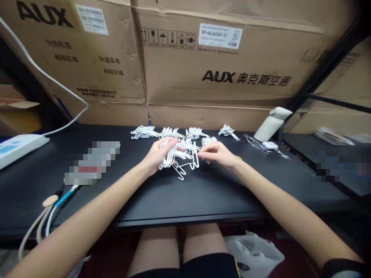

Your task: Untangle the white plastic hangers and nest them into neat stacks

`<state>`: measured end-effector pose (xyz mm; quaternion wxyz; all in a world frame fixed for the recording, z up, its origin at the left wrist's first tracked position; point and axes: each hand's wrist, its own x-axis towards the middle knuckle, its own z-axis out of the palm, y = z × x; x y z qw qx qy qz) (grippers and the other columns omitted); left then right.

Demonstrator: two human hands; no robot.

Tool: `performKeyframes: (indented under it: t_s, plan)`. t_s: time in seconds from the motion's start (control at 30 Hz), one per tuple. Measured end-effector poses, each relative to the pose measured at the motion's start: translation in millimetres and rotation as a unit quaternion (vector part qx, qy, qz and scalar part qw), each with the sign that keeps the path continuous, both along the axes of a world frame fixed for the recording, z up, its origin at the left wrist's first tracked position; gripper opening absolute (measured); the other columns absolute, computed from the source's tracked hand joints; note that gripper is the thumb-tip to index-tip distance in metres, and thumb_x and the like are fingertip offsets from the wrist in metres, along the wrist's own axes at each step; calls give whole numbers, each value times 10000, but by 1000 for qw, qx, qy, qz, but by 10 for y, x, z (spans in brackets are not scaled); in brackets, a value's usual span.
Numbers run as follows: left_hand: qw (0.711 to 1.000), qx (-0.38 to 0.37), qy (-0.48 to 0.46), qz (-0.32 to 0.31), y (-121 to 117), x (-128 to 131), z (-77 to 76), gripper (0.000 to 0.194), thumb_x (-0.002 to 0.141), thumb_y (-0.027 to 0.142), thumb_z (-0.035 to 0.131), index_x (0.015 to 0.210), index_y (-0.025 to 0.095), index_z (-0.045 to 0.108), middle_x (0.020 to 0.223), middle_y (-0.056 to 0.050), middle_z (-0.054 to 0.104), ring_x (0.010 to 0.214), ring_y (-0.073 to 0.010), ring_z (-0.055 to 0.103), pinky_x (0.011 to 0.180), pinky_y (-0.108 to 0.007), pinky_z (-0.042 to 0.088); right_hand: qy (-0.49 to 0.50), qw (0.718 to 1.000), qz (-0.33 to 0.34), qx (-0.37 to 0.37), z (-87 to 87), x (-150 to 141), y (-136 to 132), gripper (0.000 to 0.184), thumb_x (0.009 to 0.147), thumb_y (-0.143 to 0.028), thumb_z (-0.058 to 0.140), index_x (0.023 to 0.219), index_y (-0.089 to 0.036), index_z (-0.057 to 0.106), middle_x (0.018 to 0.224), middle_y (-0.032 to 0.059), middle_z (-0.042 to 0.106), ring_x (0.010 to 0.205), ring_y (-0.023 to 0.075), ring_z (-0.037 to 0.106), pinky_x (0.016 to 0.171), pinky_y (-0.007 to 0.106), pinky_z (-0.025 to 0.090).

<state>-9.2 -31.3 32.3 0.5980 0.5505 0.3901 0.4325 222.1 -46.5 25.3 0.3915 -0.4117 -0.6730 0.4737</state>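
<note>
My left hand (156,156) is closed round a stacked bundle of small white hangers (171,156), held just above the black table (203,189). My right hand (218,154) is beside it to the right, fingers pinched on a white hanger (193,156) at the bundle's edge. Behind the hands lie several more bunches of white hangers (145,132) in a row along the back of the table, with one bunch (228,131) further right.
Large AUX cardboard boxes (220,58) wall off the back. A white power strip (17,148) with cable lies at the left, cables (49,216) at the front left. A white dispenser (272,123) and glasses (255,143) sit at the right. A plastic bag (255,253) lies below.
</note>
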Motion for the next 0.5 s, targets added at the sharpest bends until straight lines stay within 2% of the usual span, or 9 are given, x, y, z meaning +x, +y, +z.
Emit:
performKeyframes:
  t_s: [0.1, 0.33, 0.4, 0.5]
  plan:
    - [1000, 12, 19, 4, -42, 37, 0, 392, 744, 497, 662, 941, 162, 615, 871, -89, 714, 591, -149, 622, 455, -261, 548, 6, 1000, 6, 17, 2, -75, -63, 202, 696, -359, 736, 705, -157, 721, 625, 10, 625, 521, 96, 515, 502, 240, 432]
    - [998, 40, 49, 3, -148, 119, -5, 364, 764, 509, 631, 916, 184, 574, 817, -54, 705, 606, -184, 646, 495, -343, 574, 26, 999, -9, 44, 26, -198, -169, 188, 714, -337, 722, 679, -154, 698, 626, 9, 616, 532, 103, 523, 514, 250, 445]
    - [996, 63, 60, 2, -166, 138, -16, 347, 777, 503, 616, 906, 185, 566, 803, -42, 696, 587, -179, 639, 490, -333, 565, 10, 996, -14, 89, 12, -219, -193, 174, 744, -318, 700, 689, -152, 695, 641, 13, 605, 558, 108, 523, 528, 254, 437]
    - [983, 157, 97, 21, -187, 162, -30, 290, 806, 455, 593, 860, 171, 584, 782, -32, 688, 630, -171, 642, 586, -311, 562, -26, 981, -37, 191, -22, -261, -242, 160, 791, -298, 659, 719, -159, 691, 680, 23, 597, 602, 119, 521, 560, 268, 438]
